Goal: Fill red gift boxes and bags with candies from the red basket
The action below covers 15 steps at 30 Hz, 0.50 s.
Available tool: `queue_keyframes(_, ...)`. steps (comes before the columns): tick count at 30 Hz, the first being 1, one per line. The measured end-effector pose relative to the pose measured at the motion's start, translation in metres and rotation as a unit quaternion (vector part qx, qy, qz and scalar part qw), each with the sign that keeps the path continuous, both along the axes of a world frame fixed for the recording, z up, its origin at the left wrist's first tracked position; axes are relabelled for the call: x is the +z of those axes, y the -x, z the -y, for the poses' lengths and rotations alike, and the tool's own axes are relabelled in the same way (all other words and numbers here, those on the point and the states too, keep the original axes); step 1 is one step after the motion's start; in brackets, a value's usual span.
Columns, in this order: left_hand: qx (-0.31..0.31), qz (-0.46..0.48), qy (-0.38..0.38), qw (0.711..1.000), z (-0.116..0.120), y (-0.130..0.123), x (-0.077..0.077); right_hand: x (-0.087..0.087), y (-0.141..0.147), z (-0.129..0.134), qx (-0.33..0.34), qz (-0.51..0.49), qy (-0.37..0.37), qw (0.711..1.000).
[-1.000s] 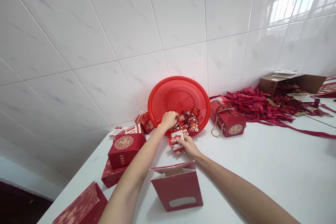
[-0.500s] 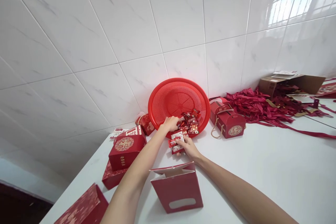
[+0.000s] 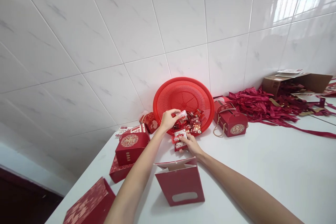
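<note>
My left hand is over the red mesh basket, pinching a small pink-and-white wrapped candy between thumb and fingers. The basket leans against the wall, with red-wrapped candies heaped in its lower part. Just in front of its rim, my right hand is closed on several red-and-white candy packets. Between my forearms stands a red paper gift box, its top open and a pale oval on its front.
Stacked red gift boxes and another box are on the left. Right of the basket sits a closed red box with a rope handle. Dark red ribbons and a cardboard box lie farther right along the tiled wall.
My left hand has lifted out of the candy heap with a pink-and-white candy in its fingers. My right hand keeps its packets. The view has shifted slightly.
</note>
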<state>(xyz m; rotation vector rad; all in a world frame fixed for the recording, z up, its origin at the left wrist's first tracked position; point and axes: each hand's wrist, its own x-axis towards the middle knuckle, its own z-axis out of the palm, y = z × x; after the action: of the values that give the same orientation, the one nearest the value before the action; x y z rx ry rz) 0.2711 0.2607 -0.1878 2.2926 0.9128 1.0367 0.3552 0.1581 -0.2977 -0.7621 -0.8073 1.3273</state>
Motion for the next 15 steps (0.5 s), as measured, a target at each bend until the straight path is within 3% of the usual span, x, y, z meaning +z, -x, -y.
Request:
queue_keyframes(3,-0.003,0.107,0.029,0.994,0.007,0.01,-0.001,0.0,0.0,0.0,0.001,-0.022,0.0,1.0)
queue_keyframes(6,-0.006,0.156,0.04,0.987,0.023,0.026,-0.005,0.003,0.0,0.0,0.002,-0.035,0.005,0.999)
queue_keyframes(9,-0.002,0.125,-0.009,0.992,0.05,0.046,-0.013,0.009,-0.001,0.003,0.01,-0.031,0.039,0.999)
queue_keyframes(12,-0.018,0.036,-0.082,0.996,0.076,0.061,-0.027,0.018,-0.002,0.007,0.039,-0.025,0.076,0.996)
queue_keyframes(15,-0.047,-0.018,-0.108,0.993,0.089,0.068,-0.041,0.026,-0.004,0.01,0.063,-0.052,0.093,0.992)
